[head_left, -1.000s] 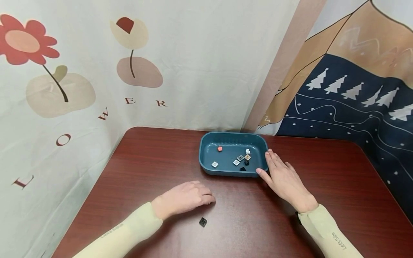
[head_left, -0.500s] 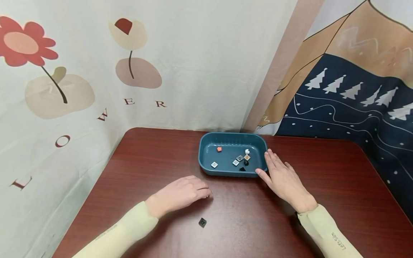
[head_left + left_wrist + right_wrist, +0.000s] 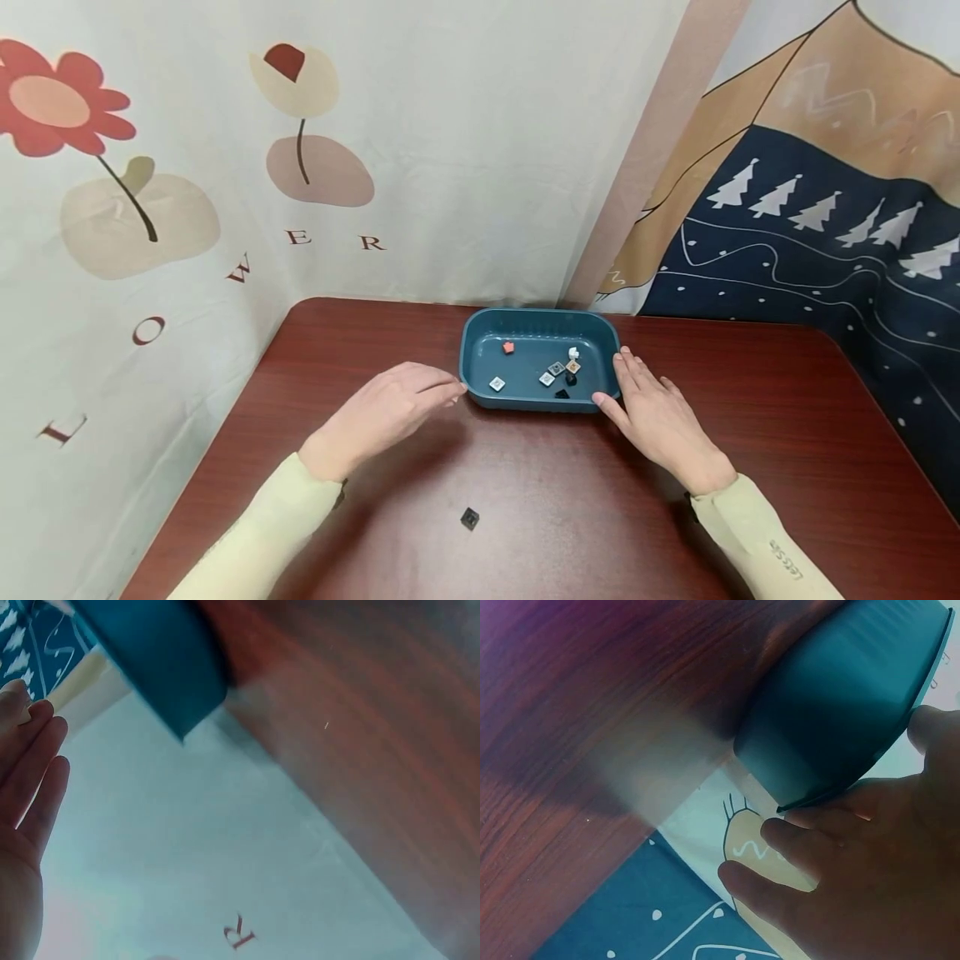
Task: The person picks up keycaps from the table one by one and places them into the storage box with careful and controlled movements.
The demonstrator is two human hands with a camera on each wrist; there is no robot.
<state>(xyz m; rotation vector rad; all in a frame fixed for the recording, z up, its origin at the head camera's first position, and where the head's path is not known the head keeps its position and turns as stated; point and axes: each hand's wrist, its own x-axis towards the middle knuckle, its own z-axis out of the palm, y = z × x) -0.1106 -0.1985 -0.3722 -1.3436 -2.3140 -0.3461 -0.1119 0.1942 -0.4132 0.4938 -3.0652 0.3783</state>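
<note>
A dark blue tray (image 3: 540, 405) stands at the back of the table, with several small keycaps in it. Just left of its near-left corner is my left hand (image 3: 386, 408), raised over the table. In the left wrist view its thumb and finger pinch a small pale piece (image 3: 27, 717), mostly hidden by the fingertips. My right hand (image 3: 663, 421) lies along the tray's right end with straight fingers, the thumb on the near rim. Inside the tray are an orange keycap (image 3: 508, 347), a white keycap (image 3: 497, 384) and a tan one (image 3: 573, 367).
A single black keycap (image 3: 470, 518) lies on the red-brown table (image 3: 570, 517) near the front. Printed curtains hang behind the table, a pale one (image 3: 480, 167) at the left and a dark blue one with trees (image 3: 795, 242) at the right.
My left hand has risen from the table and moved back and left, up to the tray's near-left corner. The right hand stays on the tray's right end.
</note>
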